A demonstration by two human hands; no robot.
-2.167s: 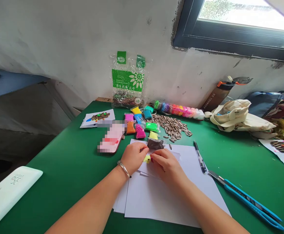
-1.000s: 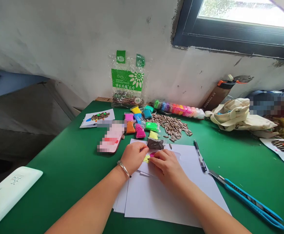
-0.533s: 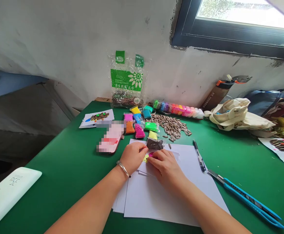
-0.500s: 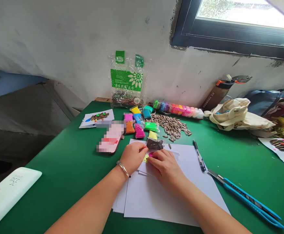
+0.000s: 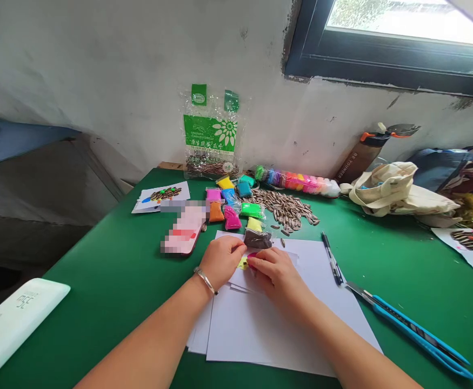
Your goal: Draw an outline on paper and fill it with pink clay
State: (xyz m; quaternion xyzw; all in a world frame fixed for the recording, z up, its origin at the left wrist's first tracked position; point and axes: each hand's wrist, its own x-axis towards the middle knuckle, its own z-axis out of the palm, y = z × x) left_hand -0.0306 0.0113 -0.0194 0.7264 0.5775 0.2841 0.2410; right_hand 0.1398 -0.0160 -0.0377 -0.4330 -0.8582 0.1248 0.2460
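Observation:
Both my hands meet over a stack of white paper sheets [image 5: 277, 335] on the green table [image 5: 110, 281]. My left hand [image 5: 222, 260], with a silver bracelet on the wrist, pinches a small yellow lump of clay [image 5: 243, 263]. My right hand [image 5: 274, 274] presses its fingertips against that lump from the right; a bit of pink shows at them. Just beyond my fingers lies a dark brown clay packet [image 5: 258, 239], with a yellow packet [image 5: 254, 224] behind it.
Several coloured clay packets [image 5: 230, 202], a pile of sunflower seeds [image 5: 287, 208], a seed bag [image 5: 211, 135] and a clay tube [image 5: 297, 182] lie ahead. A phone [image 5: 183, 229] sits left, a pen [image 5: 332, 259] and blue scissors [image 5: 417, 332] right, a white box [image 5: 13, 321] near left.
My fingertips have shifted slightly on the yellow lump; the hands stay in the same spot on the paper. Nothing else on the table has moved.

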